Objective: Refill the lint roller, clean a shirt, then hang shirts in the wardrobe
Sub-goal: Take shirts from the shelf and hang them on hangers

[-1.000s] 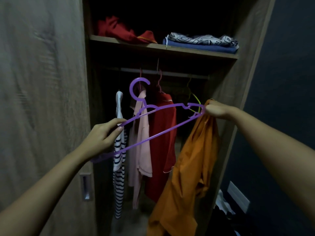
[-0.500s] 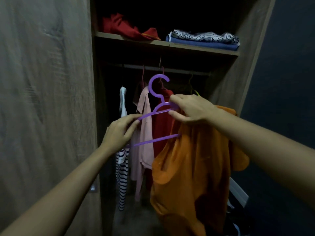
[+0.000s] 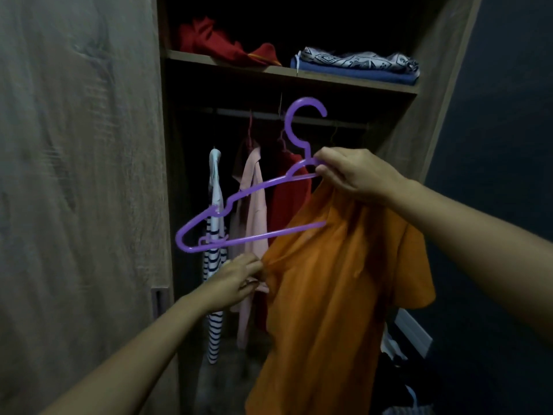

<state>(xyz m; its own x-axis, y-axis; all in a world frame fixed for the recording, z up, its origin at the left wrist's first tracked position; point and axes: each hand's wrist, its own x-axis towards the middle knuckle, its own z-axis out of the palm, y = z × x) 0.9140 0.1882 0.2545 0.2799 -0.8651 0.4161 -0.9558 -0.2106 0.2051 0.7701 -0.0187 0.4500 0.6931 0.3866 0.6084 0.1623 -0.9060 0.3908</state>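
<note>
Orange shirt (image 3: 335,295) hangs before the open wardrobe (image 3: 437,73), draped under my right hand (image 3: 356,175). Left hand (image 3: 236,283), lower down, pinches the shirt's left edge. Right hand grips the purple hanger (image 3: 239,199) just below its hook. The hanger's right half is hidden in the shirt and its left half is bare. Behind, a striped top (image 3: 214,265), pink shirt (image 3: 254,205) and red shirt (image 3: 290,199) hang from the rail (image 3: 239,112). Folded clothes (image 3: 356,65) lie on the shelf (image 3: 233,65) above.

Bare forearms lead to the bare left hand (image 3: 236,280) and right hand (image 3: 356,178).
</note>
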